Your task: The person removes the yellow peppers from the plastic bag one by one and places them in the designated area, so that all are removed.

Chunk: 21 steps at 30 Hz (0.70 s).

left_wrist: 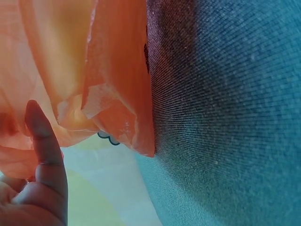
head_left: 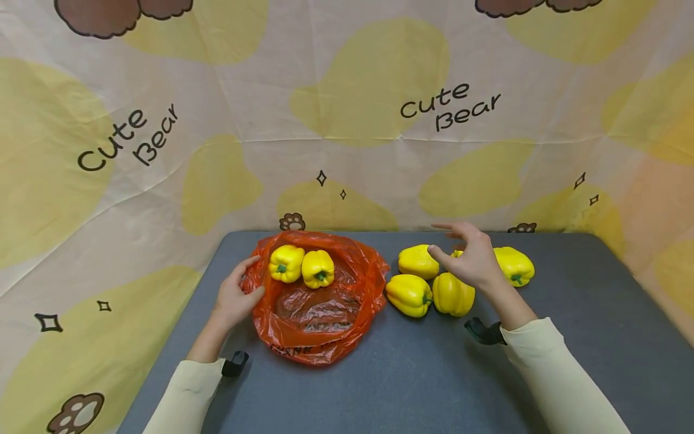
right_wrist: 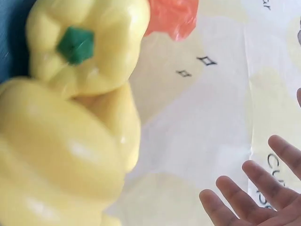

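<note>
A red plastic bag with its mouth spread wide lies on the table. Two yellow bell peppers with green stems sit inside it, side by side near its far left. My left hand is at the bag's left rim, thumb and fingers apart. In the left wrist view, a straight digit of the left hand lies against the bag's side. Over the loose yellow bell peppers to the right, my right hand hovers with spread fingers and nothing held. It partly hides one pepper.
Several loose peppers are grouped right of the bag; the rightmost pepper lies beyond my right hand. The grey table ends at a patterned cloth backdrop. Close peppers fill the right wrist view's left side.
</note>
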Available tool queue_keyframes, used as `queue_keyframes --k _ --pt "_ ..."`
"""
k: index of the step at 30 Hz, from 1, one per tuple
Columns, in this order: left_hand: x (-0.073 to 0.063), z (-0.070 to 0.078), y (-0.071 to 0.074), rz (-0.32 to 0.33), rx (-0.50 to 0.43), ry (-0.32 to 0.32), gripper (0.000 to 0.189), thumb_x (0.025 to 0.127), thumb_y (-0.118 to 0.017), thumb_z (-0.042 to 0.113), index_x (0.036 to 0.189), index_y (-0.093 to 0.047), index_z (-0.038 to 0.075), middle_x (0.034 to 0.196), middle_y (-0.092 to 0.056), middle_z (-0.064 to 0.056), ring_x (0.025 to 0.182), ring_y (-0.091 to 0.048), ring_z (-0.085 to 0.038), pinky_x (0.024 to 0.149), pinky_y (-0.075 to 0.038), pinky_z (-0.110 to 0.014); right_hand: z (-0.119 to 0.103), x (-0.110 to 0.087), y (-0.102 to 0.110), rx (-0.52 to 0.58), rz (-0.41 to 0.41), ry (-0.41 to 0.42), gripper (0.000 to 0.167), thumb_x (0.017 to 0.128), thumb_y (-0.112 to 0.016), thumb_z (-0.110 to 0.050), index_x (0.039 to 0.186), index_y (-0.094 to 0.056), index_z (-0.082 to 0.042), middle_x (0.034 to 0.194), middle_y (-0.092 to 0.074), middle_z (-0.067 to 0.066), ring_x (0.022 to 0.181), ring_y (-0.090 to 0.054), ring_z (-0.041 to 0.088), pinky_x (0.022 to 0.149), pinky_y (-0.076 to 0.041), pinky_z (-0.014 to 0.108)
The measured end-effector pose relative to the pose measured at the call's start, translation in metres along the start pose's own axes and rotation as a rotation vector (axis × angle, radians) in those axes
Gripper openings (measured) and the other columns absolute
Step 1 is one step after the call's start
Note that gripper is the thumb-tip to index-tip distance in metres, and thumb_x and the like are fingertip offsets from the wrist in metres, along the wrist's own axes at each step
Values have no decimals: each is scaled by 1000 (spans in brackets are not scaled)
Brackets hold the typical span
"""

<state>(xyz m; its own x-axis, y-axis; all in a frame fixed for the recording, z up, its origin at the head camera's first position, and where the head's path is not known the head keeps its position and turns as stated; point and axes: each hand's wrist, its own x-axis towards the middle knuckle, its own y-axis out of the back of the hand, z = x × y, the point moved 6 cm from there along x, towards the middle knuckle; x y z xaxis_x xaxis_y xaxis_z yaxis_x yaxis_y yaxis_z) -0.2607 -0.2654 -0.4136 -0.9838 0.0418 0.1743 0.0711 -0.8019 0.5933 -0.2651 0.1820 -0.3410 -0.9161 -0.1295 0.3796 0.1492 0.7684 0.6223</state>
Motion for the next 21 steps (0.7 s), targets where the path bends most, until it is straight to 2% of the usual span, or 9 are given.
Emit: queue_keyframes --k 13,21 --pt "2 2 -2 6 5 -19 63 85 -64 6 143 -41 10 137 -48 -23 99 -64 -38 74 -59 -41 -35 14 -37 130 -33 83 46 82 -73 -24 126 -62 -15 127 -59 10 111 -61 35 87 -54 54" --pt "4 -1 -3 13 32 -24 62 84 -63 6 143 -42 10 138 -48 -23 102 -63 -39 77 -58 -45 -57 24 -68 164 -62 116 44 82 -73 -27 124 -64 -19 125 -60 8 109 -62 30 85 -55 51"
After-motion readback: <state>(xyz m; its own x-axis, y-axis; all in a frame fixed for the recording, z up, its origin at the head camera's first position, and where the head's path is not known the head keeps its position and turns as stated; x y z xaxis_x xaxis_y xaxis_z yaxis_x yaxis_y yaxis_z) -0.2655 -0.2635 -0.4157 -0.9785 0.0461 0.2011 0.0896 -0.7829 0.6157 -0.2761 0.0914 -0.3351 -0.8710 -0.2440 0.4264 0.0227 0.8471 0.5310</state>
